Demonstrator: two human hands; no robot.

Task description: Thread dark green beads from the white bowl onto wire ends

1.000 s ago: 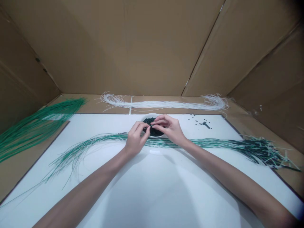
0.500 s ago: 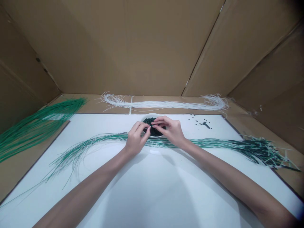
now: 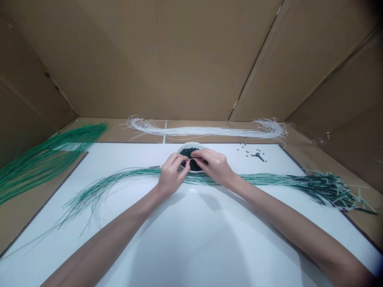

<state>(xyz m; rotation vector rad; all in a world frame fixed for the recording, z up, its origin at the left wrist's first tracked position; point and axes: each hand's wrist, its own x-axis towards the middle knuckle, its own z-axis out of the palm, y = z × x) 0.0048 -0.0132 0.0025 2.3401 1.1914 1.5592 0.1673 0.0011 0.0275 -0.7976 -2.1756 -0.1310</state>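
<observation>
My left hand [image 3: 172,174] pinches a thin strand [image 3: 189,158] just over a small white bowl [image 3: 191,144], which is heaped with dark green beads [image 3: 188,153]. The strand's far end, with a dark tip [image 3: 154,166], sticks out to the left of that hand. My right hand [image 3: 214,167] curls over the bowl's right side, its fingertips meeting the strand's tip. Whether a bead lies between those fingers is hidden. Both hands partly cover the bowl.
A long band of green-and-white strands [image 3: 239,180] lies across the white board [image 3: 191,235] below the bowl. A white strand bundle [image 3: 203,130] and a green bundle [image 3: 50,153] lie beyond it. Loose beads [image 3: 257,156] sit at the right. Cardboard walls surround everything.
My right hand has shifted slightly towards me and lower over the bowl. My left hand has barely moved.
</observation>
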